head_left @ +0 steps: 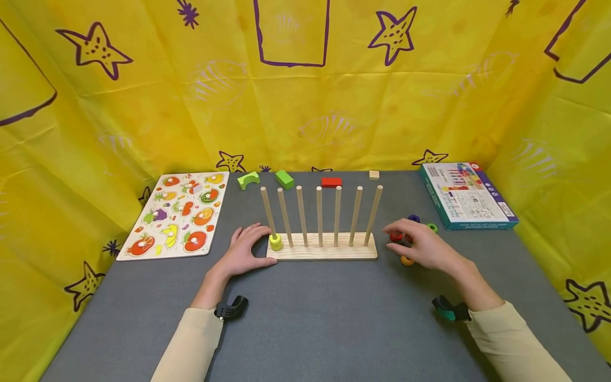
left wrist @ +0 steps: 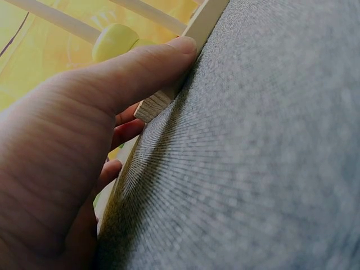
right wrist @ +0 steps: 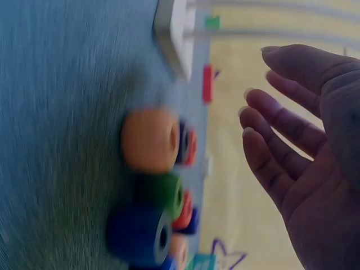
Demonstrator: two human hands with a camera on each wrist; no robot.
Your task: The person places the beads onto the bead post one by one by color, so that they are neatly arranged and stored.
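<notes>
A wooden peg stand (head_left: 329, 254), a flat base with a row of upright dowels, stands at mid-table. Yellow beads (head_left: 275, 243) sit on its leftmost peg. With thumb in front and fingers behind, my left hand (head_left: 242, 252) grips the base's left end; in the left wrist view the thumb presses the base edge (left wrist: 153, 106). My right hand (head_left: 427, 248) hovers over loose beads right of the stand, fingers relaxed, holding nothing. Under it show a red bead (head_left: 395, 236) and an orange bead (head_left: 407, 261). A green bead (right wrist: 160, 194) and a dark blue bead (right wrist: 135, 233) appear blurred in the right wrist view.
A fruit puzzle board (head_left: 179, 215) lies on the left, a flat box (head_left: 468, 196) at the back right. Along the back are a green arch block (head_left: 248, 180), a green block (head_left: 285, 179), a red block (head_left: 331, 182) and a small pale block (head_left: 374, 175). Yellow cloth (head_left: 305, 116) hangs behind.
</notes>
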